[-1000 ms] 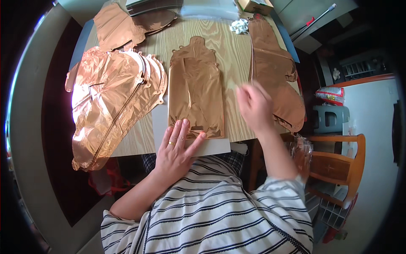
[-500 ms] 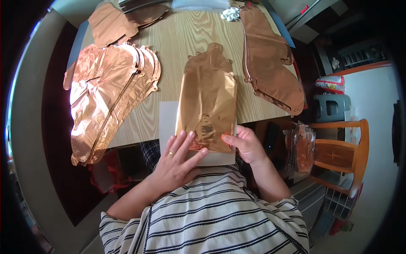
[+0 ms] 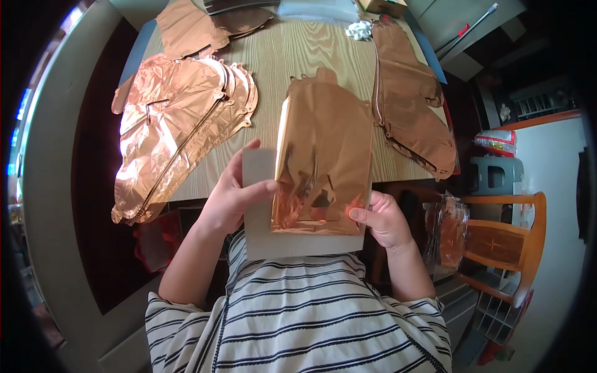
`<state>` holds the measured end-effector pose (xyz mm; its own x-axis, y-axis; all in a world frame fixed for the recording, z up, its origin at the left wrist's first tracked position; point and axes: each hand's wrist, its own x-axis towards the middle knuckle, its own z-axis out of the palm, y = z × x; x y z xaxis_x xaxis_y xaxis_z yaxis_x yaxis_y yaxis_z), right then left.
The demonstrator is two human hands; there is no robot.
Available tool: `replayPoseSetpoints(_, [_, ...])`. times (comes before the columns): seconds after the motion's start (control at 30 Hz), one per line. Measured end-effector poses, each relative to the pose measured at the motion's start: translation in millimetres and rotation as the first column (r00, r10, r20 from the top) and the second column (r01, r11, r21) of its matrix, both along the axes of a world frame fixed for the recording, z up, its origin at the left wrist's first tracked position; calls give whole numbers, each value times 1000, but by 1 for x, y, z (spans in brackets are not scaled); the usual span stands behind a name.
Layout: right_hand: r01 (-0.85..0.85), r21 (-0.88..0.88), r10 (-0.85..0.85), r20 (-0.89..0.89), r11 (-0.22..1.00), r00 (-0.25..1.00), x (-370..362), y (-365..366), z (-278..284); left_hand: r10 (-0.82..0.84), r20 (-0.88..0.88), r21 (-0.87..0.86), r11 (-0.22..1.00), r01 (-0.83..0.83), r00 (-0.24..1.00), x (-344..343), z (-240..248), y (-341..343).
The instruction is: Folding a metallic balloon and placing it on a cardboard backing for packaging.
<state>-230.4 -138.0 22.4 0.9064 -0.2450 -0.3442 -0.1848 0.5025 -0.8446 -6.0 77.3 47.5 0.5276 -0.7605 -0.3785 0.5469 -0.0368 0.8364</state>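
A rose-gold foil balloon [image 3: 329, 130], flattened and folded to a narrow panel, lies over a pale grey card [image 3: 305, 245] in front of me. The card shows along the left side and below the foil. My left hand [image 3: 236, 189] holds the card's left side, its thumb on the foil's edge and its fingers behind. At the lower right, my right hand [image 3: 385, 217] pinches foil and card together, thumb on top, other fingers hidden underneath. The balloon's far end, with small tabs, rests over the table.
On the wooden table [image 3: 311, 46], a heap of shiny foil balloons [image 3: 180, 124] lies left, and more foil balloons [image 3: 407, 93] lie right. Brown foil [image 3: 186, 28], a small white bundle [image 3: 359, 30] and a box [image 3: 384, 6] sit farther back. A wooden chair [image 3: 497, 233] stands right.
My left hand has gone from lying spread on the foil's lower part to gripping the card's left side. The foil's far end looks smoother and wider, and the card's lower edge shows more.
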Motion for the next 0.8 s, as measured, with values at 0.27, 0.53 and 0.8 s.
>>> replayPoseSetpoints(0.27, [-3, 77, -2, 66, 997, 998, -1, -19, 3, -8, -69, 21, 1000, 9, 998, -13, -21, -1])
replayPoseSetpoints(0.53, [103, -50, -98, 93, 993, 991, 22, -17, 4, 4, 82, 13, 1000, -5, 997, -2, -9, -4])
replayPoseSetpoints(0.8, [212, -355, -138, 221, 910, 965, 17, -4, 10, -174, 399, 60, 985, 163, 900, 6, 8, 2])
